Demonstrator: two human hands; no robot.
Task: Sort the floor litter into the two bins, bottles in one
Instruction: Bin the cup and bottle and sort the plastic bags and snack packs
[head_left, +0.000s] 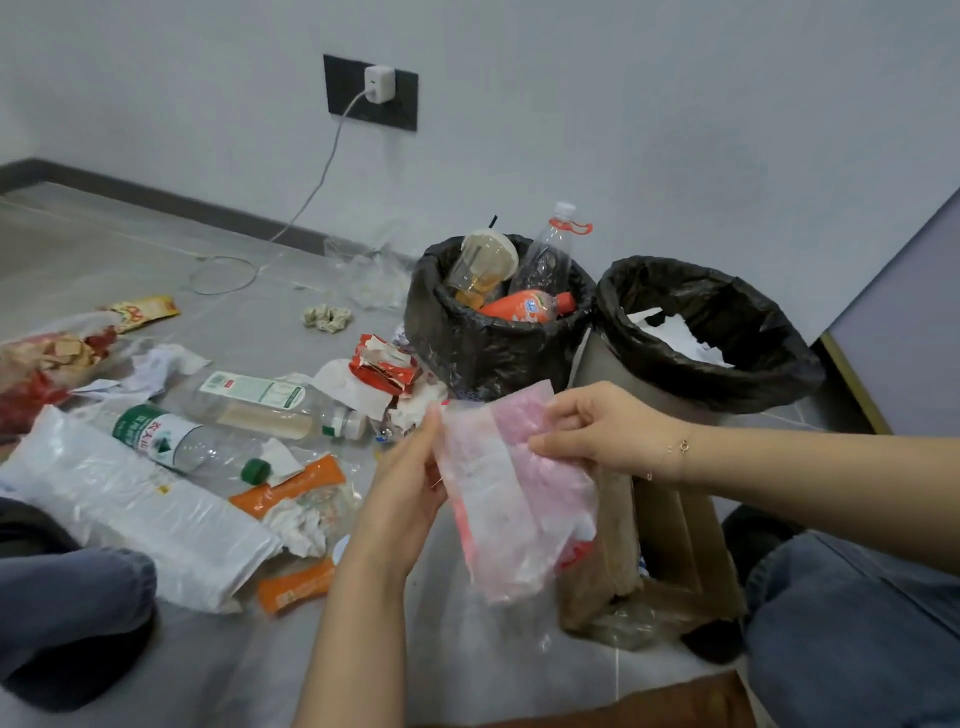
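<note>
- Nearest, at centre: pink plastic bag (511, 499), translucent and crumpled, held off the floor between both hands; long axis running from upper left to lower right, lower end hanging free.
- Left hand (410, 483): at the bag's left edge, fingers curled against the film, grasping it from the side.
- Right hand (602, 434): at the bag's upper right corner, thumb and fingertips pinching the film; the hand nearer to both bins.
- Just behind and beneath the bag: brown cardboard piece (670, 551) standing on the floor, touching the base of the right bin.
- Left of the hands, on the floor (218, 675): white plastic bag (135, 504), orange wrappers (291, 486), crumpled tissue (304, 522), then two bottles lying on their sides, green-label bottle (171, 441) and white-label bottle (270, 405), caps pointing right.
- Farther left: red snack bag (47, 369).
- Beyond the hands, up and right of the bag: right bin (711, 338), black-lined, holding white paper; judged the proper target for the bag, directly behind the right hand.
- Beside it: left bin (493, 322), black-lined, holding a clear bottle, an orange bottle and a lidded cup; judged the bottle bin.
- Farthest: wall charger (379, 83) with cable trailing to the floor.
</note>
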